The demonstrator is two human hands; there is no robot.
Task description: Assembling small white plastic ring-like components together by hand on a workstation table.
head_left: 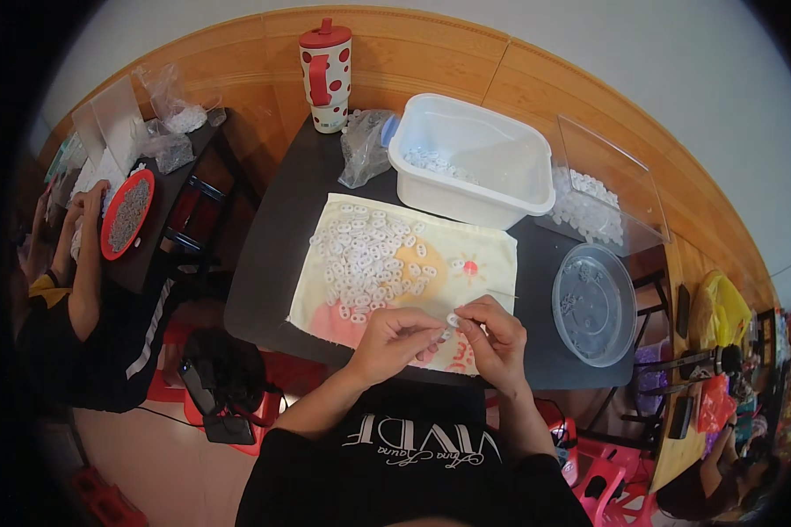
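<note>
Closely together, the two hands meet over the near edge of a cream cloth on a dark table. The right hand comes in from the right with thumb and forefinger pinched on a small white piece, which sits at their tips; its other fingers are curled in. The left hand reaches across from the left, palm turned inward, its thumb and forefinger brought nearly together just beside that piece. A tiny pale bit shows at the left fingertips, but it is too small to tell whether they grip it or only touch it. The other left fingers are bent and partly hidden.

The piece is above the cloth, right of centre. Farther left on the cloth lies a wide pile of similar white pieces with two holes, a few strays scattered to its right. Beyond the cloth stands a white tub with small white bits on its floor. To its left are a crumpled clear bag and, farther back, a spotted tumbler with a red lid. To its right, a clear box contains more white pieces. Nearer on the right is a round clear tray with small bits inside.
</note>
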